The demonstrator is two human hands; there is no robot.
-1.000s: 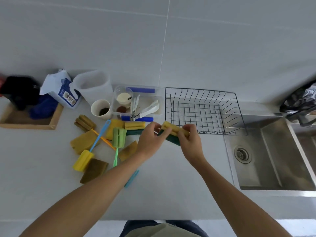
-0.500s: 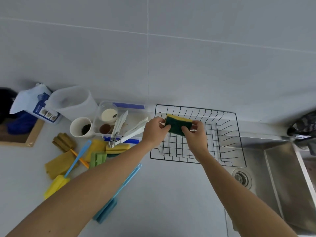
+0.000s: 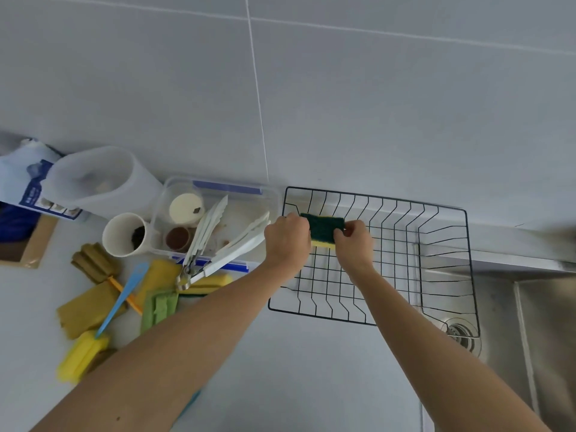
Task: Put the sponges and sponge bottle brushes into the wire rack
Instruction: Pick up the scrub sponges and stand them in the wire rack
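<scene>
Head view: both hands, left hand (image 3: 288,236) and right hand (image 3: 353,241), grip a green-and-yellow sponge (image 3: 322,229) inside the wire rack (image 3: 436,210), fingertips hiding its ends.

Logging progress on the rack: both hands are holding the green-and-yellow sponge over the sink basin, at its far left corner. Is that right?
Not quite. The head view shows the left hand and right hand holding the green-and-yellow sponge over the wire rack, at its far left corner, not over the sink basin, which lies to the right.
</scene>
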